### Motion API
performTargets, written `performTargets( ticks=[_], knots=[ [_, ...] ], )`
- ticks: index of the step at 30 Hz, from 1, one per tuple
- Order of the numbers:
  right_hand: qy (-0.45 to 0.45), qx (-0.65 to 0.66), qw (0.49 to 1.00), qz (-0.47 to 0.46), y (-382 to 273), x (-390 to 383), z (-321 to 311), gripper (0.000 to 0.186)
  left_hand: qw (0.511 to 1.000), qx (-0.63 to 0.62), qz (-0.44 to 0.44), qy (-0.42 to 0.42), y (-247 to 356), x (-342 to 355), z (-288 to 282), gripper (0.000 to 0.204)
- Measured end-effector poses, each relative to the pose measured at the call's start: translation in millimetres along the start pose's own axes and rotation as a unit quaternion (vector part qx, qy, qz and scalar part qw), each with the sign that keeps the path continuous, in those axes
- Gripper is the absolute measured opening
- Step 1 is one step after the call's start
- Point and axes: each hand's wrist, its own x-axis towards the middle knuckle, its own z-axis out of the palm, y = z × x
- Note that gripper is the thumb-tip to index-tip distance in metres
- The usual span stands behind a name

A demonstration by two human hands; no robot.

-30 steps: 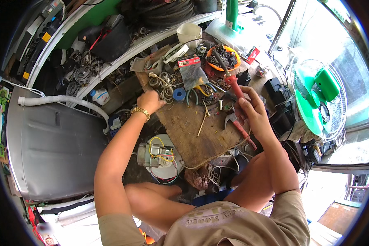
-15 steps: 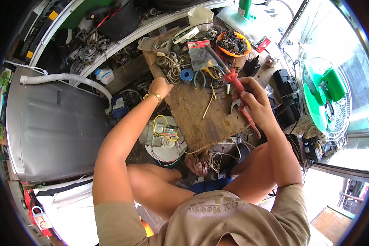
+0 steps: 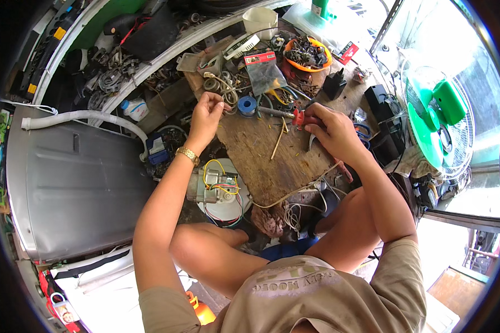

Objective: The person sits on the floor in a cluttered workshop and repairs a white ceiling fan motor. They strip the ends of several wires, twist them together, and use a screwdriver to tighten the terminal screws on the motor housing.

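Head view: the only one I have; from it I watch two bare hands over a wooden board (image 3: 261, 172).
Right fingers: the right hand (image 3: 333, 130) is wrapped around the iron (image 3: 275, 113), near its red collar.
Iron: its shaft points left from the right fingers, nearly flat over the board, with its end just beside the spool (image 3: 247, 105); I can't tell if they touch.
Left fingers: thumb and forefinger of the left hand (image 3: 204, 117) are drawn together; I cannot tell whether anything thin is between them.
Cord: a pale coil (image 3: 230, 95), just beyond the left fingertips.
Handling: I would hold behind the collar, steady the wrist, and steer the shaft clear of the left fingers and the spool's plastic, as it may be hot.
Spool: blue, right of the left fingertips; its winding is too small to read.
Bowl: orange (image 3: 327, 59), beyond the right fingers, heaped with small dark parts.
Pouch: clear, red-topped (image 3: 265, 73), beyond the iron; contents unclear.
Tub: white (image 3: 260, 23), farthest from both hands' fingers; I can't make out its contents.
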Motion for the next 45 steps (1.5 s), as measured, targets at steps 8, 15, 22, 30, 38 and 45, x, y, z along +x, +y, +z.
performTargets(
  ticks=[8, 15, 22, 30, 38, 45],
  knots=[
    [0.002, -0.015, 0.997, -0.073, -1.7, -5.6, -0.5, 0.023, 0.977, -0.168, -0.051, -0.118, 40.6, -22.9, -35.3, 0.008],
    [-0.059, 0.383, 0.890, 0.239, -12.0, -5.8, 41.1, 0.024, 0.968, 0.210, -0.008, -0.137, 66.5, -62.2, -14.0, 0.010],
    [-0.104, 0.526, 0.775, 0.335, -50.4, 12.1, 83.1, 0.028, 0.923, 0.341, 0.127, -0.129, 80.3, -64.5, 2.3, 0.010],
    [-0.098, 0.453, 0.841, 0.279, -54.3, 17.2, 92.6, 0.022, 0.936, 0.307, 0.109, -0.137, 74.6, -65.1, 5.8, 0.010],
    [-0.144, 0.518, 0.803, 0.257, -48.6, 18.7, 91.2, 0.020, 0.982, 0.049, -0.043, -0.176, 67.4, -64.7, 0.0, 0.006],
    [-0.001, 0.167, 0.984, 0.067, -16.2, 9.7, 48.1, 0.025, 0.892, 0.404, 0.014, -0.201, 81.5, -81.9, -24.8, 0.008]
  ],
)
